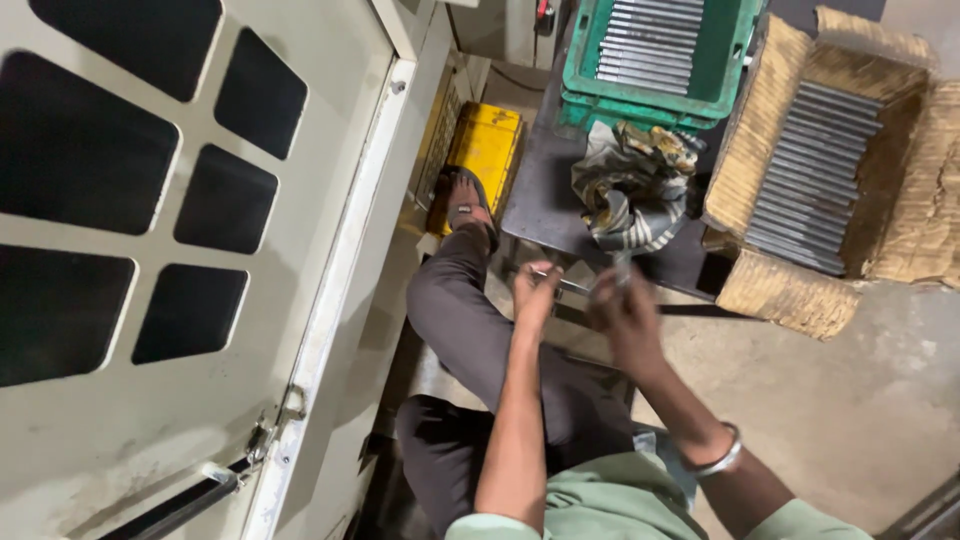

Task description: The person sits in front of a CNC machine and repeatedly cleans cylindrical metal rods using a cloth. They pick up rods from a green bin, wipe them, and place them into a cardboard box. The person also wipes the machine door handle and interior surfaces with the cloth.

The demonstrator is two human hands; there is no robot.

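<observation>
My left hand (535, 290) is closed around one end of a thin metal rod (572, 286) held out in front of my knee. My right hand (622, 312) is blurred with motion and grips the rod's other end, near a small bright metal tip (622, 272). A metal bangle (720, 455) circles my right wrist. Both hands hover just in front of a dark low table (545, 200) with a crumpled patterned cloth (632, 185) on it.
A green plastic crate (735, 60) of grey metal rods stands at the table's back. To the right, a cardboard box (780, 290) holds more rods. A pale machine door (200, 250) with dark windows fills the left. My sandalled foot (468, 205) rests by a yellow box (487, 145).
</observation>
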